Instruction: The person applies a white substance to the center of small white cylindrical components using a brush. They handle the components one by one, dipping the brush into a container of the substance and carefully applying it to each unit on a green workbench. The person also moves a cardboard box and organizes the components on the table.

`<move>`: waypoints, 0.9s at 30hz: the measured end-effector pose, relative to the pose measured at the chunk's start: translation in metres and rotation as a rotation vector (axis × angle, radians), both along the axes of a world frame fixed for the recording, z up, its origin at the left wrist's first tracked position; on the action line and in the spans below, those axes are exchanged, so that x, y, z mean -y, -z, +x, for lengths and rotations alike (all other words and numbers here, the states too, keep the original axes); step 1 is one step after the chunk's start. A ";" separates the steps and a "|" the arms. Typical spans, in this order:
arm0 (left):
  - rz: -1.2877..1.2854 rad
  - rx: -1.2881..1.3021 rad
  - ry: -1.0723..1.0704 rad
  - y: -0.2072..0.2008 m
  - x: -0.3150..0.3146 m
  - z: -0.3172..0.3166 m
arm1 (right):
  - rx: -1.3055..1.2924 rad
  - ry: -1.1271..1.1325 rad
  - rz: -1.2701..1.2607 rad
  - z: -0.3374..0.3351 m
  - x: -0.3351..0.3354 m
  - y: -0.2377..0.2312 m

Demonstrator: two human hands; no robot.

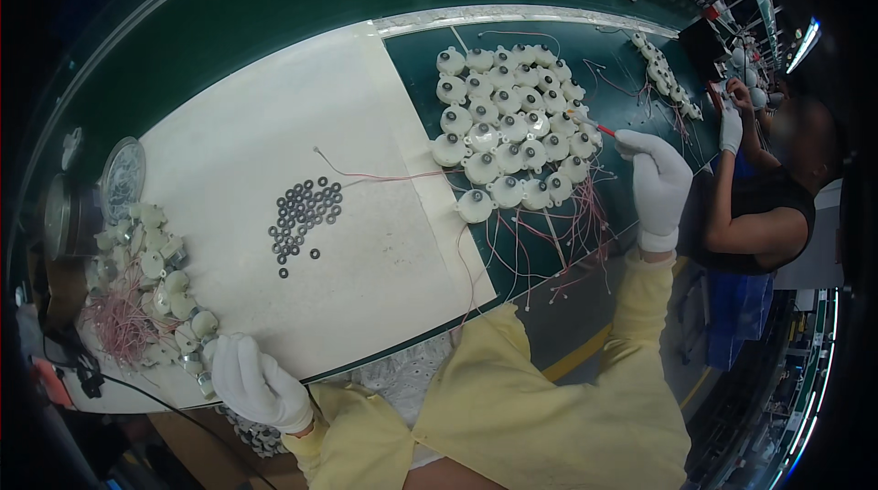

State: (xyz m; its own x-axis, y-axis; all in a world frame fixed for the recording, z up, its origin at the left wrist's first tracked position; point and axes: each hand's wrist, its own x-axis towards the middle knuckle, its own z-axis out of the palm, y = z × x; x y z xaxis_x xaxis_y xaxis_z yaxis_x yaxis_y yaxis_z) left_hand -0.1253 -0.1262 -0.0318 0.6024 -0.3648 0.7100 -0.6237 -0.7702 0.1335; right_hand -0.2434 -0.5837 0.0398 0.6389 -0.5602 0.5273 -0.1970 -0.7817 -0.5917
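My right hand (657, 184), in a white glove, pinches a small red-handled brush (604, 130). The brush's pale tip reaches over the right side of a cluster of round white motors (506, 132) with dark shafts on the green mat. Pink and white wires trail from these motors. At the lower left, my left hand (259, 388), also gloved, is at the table's near edge with its fingers curled together. It is beside a heap of similar white motors (165, 289) with tangled wires (123, 325). Whatever its fingers may hold is hidden.
Small black rings (306, 207) lie on the white sheet (384, 252) between my hands. A round clear container (123, 177) stands at the far left. Another row of motors (665, 77) lies at the far right, near a co-worker (764, 207) with a gloved hand.
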 end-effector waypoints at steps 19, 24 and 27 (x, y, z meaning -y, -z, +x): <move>-0.003 -0.008 0.002 0.004 -0.003 0.000 | -0.028 0.036 -0.020 -0.005 -0.001 0.000; -0.010 -0.014 -0.008 0.001 0.000 0.000 | -0.077 0.010 -0.097 0.002 -0.005 -0.001; -0.019 -0.047 -0.006 0.004 -0.003 -0.003 | -0.107 0.017 -0.112 -0.003 -0.006 0.001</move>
State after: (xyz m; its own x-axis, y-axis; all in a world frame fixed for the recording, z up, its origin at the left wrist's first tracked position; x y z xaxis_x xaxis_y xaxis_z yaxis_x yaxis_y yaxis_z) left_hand -0.1282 -0.1229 -0.0355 0.6375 -0.3478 0.6874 -0.6114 -0.7713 0.1768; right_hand -0.2466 -0.5779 0.0393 0.6853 -0.5131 0.5168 -0.2683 -0.8376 -0.4758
